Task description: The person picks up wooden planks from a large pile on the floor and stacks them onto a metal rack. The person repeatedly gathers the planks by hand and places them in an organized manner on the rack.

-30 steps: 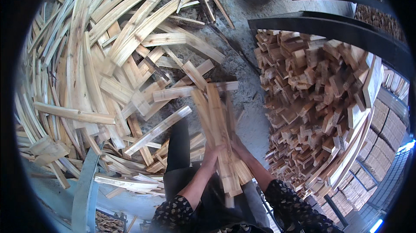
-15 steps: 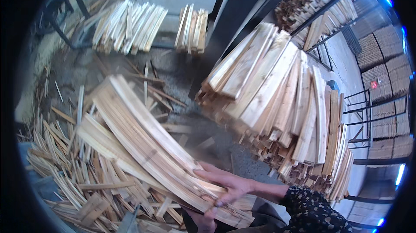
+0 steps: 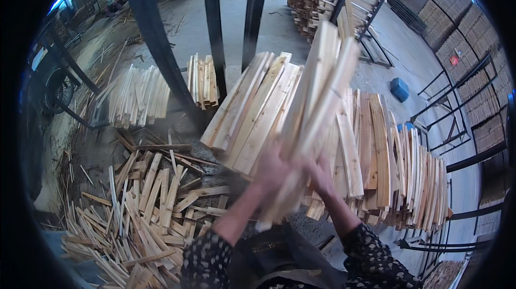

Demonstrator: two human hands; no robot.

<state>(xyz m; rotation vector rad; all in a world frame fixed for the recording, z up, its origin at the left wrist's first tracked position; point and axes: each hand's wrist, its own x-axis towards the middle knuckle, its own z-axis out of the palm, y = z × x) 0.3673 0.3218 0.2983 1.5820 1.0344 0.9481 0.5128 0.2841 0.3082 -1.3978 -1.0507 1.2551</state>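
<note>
A bundle of long, pale wooden boards (image 3: 314, 101) stands tilted upright in front of me, blurred by motion. My left hand (image 3: 273, 170) grips its left side low down, and my right hand (image 3: 321, 175) is closed round its right side. Right behind the bundle lies a large stack of boards (image 3: 252, 111), spreading to both sides of it. Whether the held boards touch that stack I cannot tell. Fingers of both hands are partly smeared.
Loose offcuts (image 3: 145, 219) lie heaped at the lower left. Dark metal posts (image 3: 212, 25) rise behind the stack. Farther left are two smaller board piles, one of them short (image 3: 202, 79). A blue container (image 3: 399, 89) sits on the floor at the right, near metal racks (image 3: 446, 122).
The boards have swung from the left, over the offcuts, to the right in front of the stack and now point up. Both hands moved with them, and the view has turned.
</note>
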